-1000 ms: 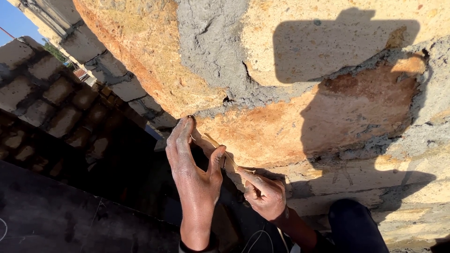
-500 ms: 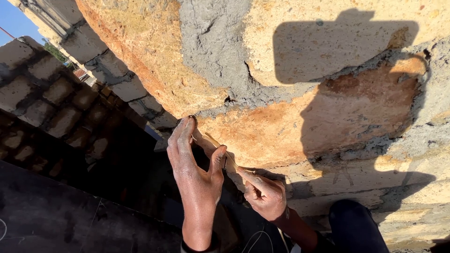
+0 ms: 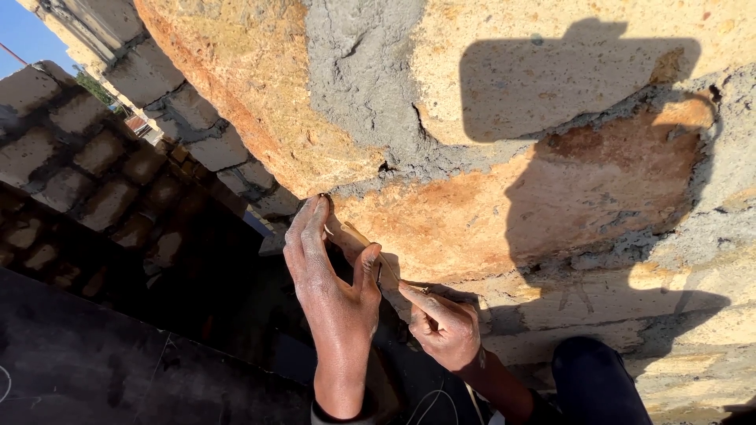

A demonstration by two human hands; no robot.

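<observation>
left hand (image 3: 335, 295) spread against stone (image 3: 504, 220) | right hand (image 3: 442, 329) grip pinching thin stick (image 3: 370, 245)

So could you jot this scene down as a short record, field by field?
Place: a rough stone wall with grey mortar in the joints
Left hand: fingertips pressed to the edge of an orange stone
Right hand: pinching a thin stick against that stone
Light: strong sun, a dark shadow on the wall
Behind: a block wall
</observation>
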